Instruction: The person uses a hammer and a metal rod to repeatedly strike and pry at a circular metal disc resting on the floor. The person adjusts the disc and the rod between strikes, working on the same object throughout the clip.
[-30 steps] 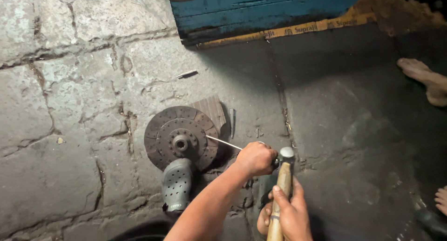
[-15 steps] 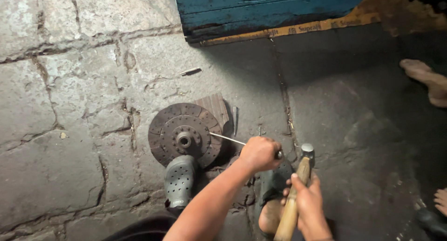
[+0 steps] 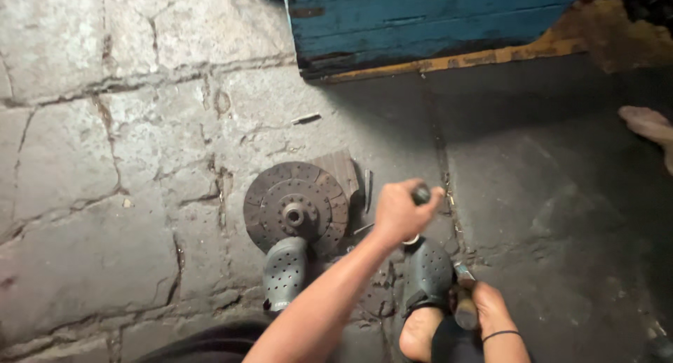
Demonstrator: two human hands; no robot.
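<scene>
A rusty round clutch disc (image 3: 296, 207) lies flat on the cracked stone floor (image 3: 84, 166) at frame centre, pinned at its lower edge by a perforated grey clog (image 3: 284, 272), apparently to steady it. The left hand (image 3: 399, 212) is fisted around a dark-handled thin tool (image 3: 420, 193) just right of the disc. The right hand (image 3: 491, 310), lower right, is wrapped around a wooden-handled hammer (image 3: 464, 293), held low beside the other clog (image 3: 429, 275).

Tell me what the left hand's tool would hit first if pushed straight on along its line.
The left hand holds a dark-handled tool angled down-left; its thin shaft points at the round clutch disc, so it would likely meet the disc's edge first. Depth is hard to judge.
</scene>
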